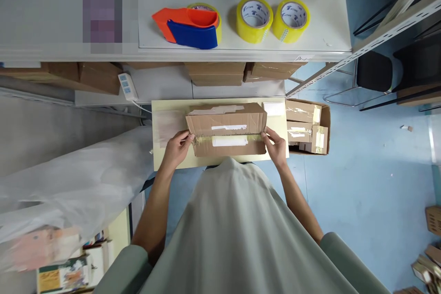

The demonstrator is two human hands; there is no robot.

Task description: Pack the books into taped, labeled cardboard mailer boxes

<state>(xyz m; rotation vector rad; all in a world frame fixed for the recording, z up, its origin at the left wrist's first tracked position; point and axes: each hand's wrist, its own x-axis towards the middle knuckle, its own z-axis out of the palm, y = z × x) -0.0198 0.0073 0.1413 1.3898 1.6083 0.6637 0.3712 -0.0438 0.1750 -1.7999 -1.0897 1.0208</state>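
Note:
A brown cardboard box [225,121] with white labels and a taped seam along its top lies on a pale yellow board [165,156] in front of me. My left hand [177,147] grips the box's left end, fingers curled against the seam. My right hand [275,146] presses the box's right end, fingers wrapped on the edge. Both forearms reach out from my grey-green garment.
On the white shelf [310,43] above sit an orange-and-blue tape dispenser [189,25] and two yellow tape rolls [254,18] [291,19]. An open carton of small boxes [306,126] stands on the blue floor at right. White plastic sheeting [76,183] lies at left.

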